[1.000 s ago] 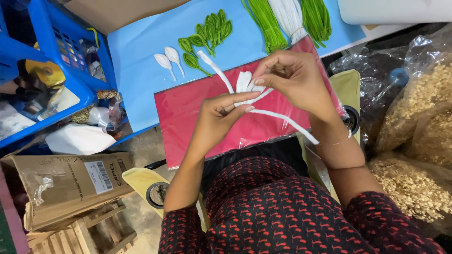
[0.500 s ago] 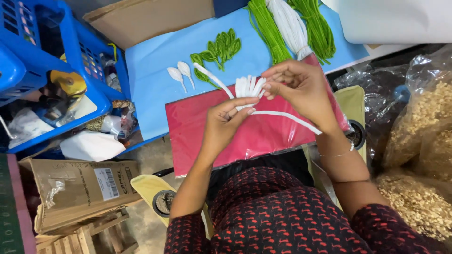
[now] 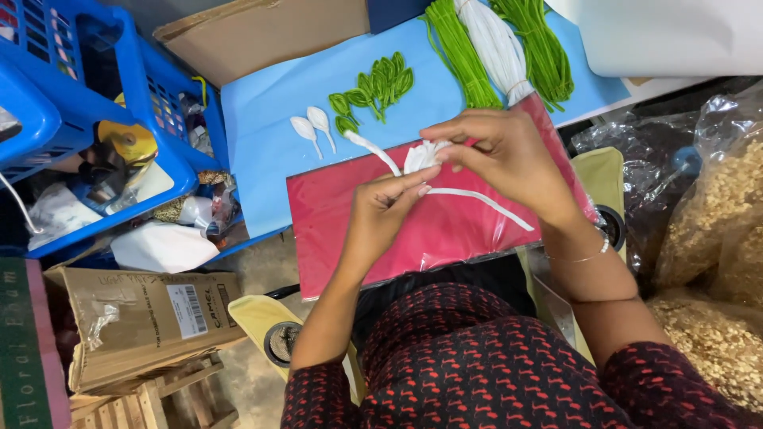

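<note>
A light blue sheet [image 3: 262, 119] covers the worktop, and on its near part lies a red sheet [image 3: 350, 230] in clear wrap, right in front of the person. To the left stand blue plastic crates [image 3: 48, 119] holding odds and ends, with a brown cardboard box [image 3: 135, 318] on the floor below them. At the right edge sit clear bags of pale flakes [image 3: 715, 214]. Along the far side of the blue sheet lie bundles of green and white cords [image 3: 497, 48]. Near the middle of the blue sheet is a small heap of green leaf shapes [image 3: 377, 87], and just left of it two white petal pieces [image 3: 311, 127] lie side by side.

Above the red sheet, the right hand [image 3: 509, 155] is closed in a pinch on a cluster of white petals [image 3: 421, 155] with long white stems trailing down to the right. The left hand [image 3: 381, 214] is raised beside it, its fingertips closed on the same cluster from below.
</note>
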